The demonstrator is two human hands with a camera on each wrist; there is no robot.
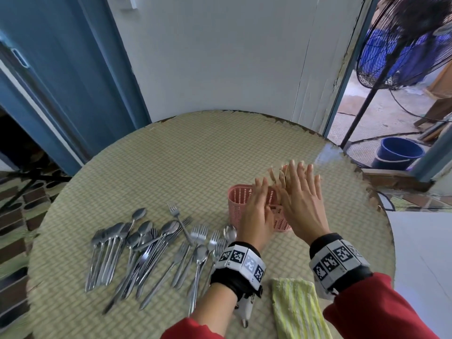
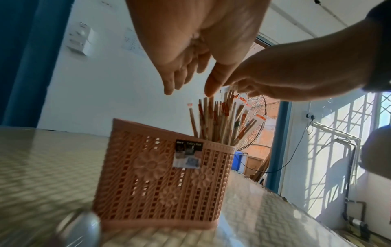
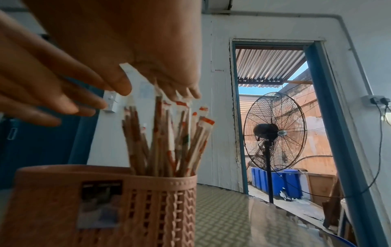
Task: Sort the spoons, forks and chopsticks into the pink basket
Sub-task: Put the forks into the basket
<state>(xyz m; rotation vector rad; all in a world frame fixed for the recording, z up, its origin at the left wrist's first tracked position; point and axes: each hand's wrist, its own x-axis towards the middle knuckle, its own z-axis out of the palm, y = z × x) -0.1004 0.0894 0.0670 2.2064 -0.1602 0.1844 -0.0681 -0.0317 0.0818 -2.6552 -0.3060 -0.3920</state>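
A pink basket (image 1: 238, 200) stands mid-table, with a bundle of wrapped chopsticks (image 2: 220, 122) upright in its right-hand compartment. Both hands hover flat over it, fingers straight. My left hand (image 1: 256, 204) is above the basket's middle, and my right hand (image 1: 302, 192) is over the chopstick tops (image 3: 169, 133), its fingertips brushing them. Neither hand holds anything. Steel spoons and forks (image 1: 146, 245) lie spread on the table left of the basket, and one spoon (image 1: 230, 232) lies at the basket's foot.
The round table has a woven-pattern cover (image 1: 195, 155). A yellow-striped cloth (image 1: 297, 309) lies near its front edge, between my arms. A standing fan (image 1: 403, 45) and blue buckets (image 1: 398, 152) are beyond the doorway at right.
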